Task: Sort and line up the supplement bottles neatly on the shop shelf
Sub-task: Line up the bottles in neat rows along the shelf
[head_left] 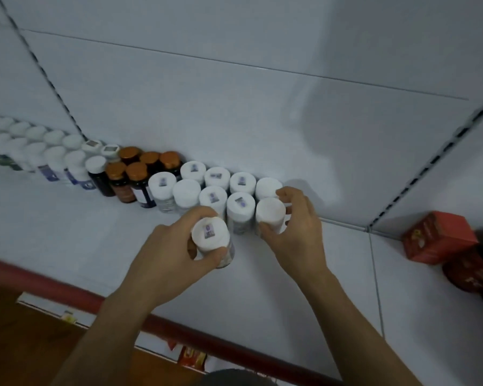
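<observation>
Mostly, the sorting looks done: along the back edge of the shelf (pixel 67 224) stand grouped runs of supplement bottles, with white-capped ones (pixel 53 157) toward the left end, orange-capped brown ones (pixel 135 171) next, then a two-deep block of white-capped bottles (pixel 215 176) near the middle. The right hand (pixel 299 232) curls round the end bottle (pixel 270 214) of that block's front row, just beside its neighbour. The left hand (pixel 165 257) grips one more white-capped bottle (pixel 210 235) nearer the front edge, apart from the rows (whether it rests on the shelf or is lifted, I cannot tell). I judge that bottle is the one left to slot in, probably at the block's right end, followed by small squaring of the rows. A red box (pixel 438 236) and a dark red jar (pixel 469 271) sit toward the right end, well apart; whether they belong to the job is unclear.
</observation>
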Demonstrator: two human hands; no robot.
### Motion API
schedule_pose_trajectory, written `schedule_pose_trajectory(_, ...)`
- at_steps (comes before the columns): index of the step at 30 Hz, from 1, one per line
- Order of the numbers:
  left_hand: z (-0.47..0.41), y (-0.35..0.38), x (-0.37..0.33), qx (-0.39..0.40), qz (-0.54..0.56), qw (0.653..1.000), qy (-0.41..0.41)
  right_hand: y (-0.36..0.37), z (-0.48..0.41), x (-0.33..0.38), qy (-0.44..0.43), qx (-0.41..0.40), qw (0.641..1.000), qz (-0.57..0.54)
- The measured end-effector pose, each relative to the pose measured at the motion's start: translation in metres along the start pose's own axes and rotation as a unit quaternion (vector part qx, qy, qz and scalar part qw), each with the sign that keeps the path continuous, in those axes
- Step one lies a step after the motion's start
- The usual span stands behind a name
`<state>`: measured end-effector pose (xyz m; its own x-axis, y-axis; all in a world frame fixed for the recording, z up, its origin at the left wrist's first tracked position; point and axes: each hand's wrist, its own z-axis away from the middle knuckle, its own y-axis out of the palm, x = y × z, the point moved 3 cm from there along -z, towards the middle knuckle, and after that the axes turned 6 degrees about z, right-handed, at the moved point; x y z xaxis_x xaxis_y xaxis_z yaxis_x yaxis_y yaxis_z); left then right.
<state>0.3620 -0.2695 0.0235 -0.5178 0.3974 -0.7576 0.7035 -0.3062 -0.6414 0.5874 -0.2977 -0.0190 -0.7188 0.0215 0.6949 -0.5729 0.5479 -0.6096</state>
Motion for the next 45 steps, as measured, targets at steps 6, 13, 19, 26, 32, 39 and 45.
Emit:
schedule_pose_trajectory(6,-0.013,-0.014,0.011,0.007,0.01,1.0,0.028,0.006,0.009,-0.002,0.065,-0.009,0.998,-0.005)
schedule_pose_trajectory(13,-0.047,-0.002,-0.013,0.083,0.132,0.986,0.065,-0.018,0.045,0.023,-0.025,0.068,0.997,-0.022)
schedule_pose_trajectory(19,-0.058,0.026,-0.034,0.187,0.225,0.949,0.12,-0.031,0.04,0.014,0.02,-0.045,0.998,-0.024)
schedule_pose_trajectory(26,-0.063,0.035,0.013,0.16,0.092,0.978,0.094,-0.023,-0.001,-0.049,0.155,-0.09,0.982,0.054)
schedule_pose_trajectory(32,-0.069,0.041,0.022,0.148,0.079,0.981,0.101,0.002,-0.012,-0.059,0.151,-0.034,0.988,0.013)
schedule_pose_trajectory(39,-0.066,0.045,0.031,0.181,0.059,0.975,0.112,-0.006,0.01,-0.055,0.167,-0.002,0.986,-0.017)
schedule_pose_trajectory(45,-0.061,0.055,0.042,0.233,0.023,0.962,0.138,0.001,0.016,-0.044,0.179,0.02,0.983,-0.022)
